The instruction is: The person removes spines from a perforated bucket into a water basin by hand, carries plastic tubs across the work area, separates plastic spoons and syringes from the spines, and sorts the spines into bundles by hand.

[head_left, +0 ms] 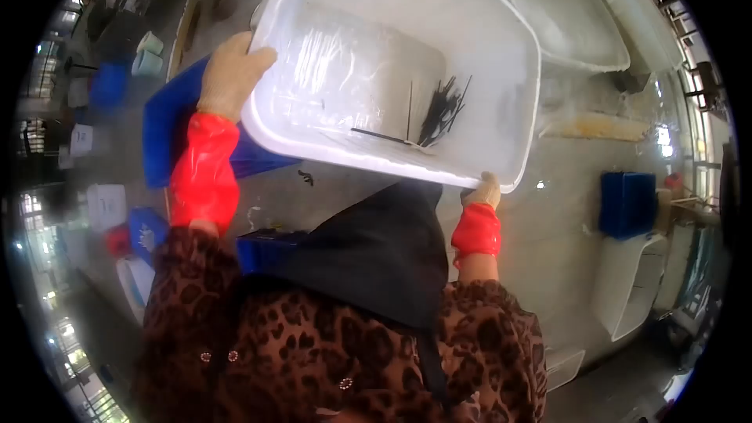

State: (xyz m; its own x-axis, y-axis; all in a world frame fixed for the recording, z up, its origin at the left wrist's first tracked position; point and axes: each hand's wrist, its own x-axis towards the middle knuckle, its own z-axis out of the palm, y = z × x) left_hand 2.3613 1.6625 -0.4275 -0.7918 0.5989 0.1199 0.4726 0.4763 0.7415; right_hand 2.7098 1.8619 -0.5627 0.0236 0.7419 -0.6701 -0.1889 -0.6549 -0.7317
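Observation:
A large white plastic tub (pixel 345 63) is held tilted in front of me, its inside facing me. My left hand (pixel 233 74), in a beige glove with a red cuff, is closed on the tub's left rim, thumb over the edge. On the lower right corner of the rim, my right hand (pixel 487 188) grips in a like glove; most of its fingers are hidden under the tub. A loose bunch of thin black sticks (pixel 442 113) lies inside, near the lower wall, with a few strays apart from it.
Behind the tub at left is a blue bin (pixel 168 129). Another blue container (pixel 270 249) stands low by my apron (pixel 376 251). At right are a dark blue crate (pixel 628 204) and a white tub (pixel 633 286). More white tubs (pixel 560 12) lie at the upper right.

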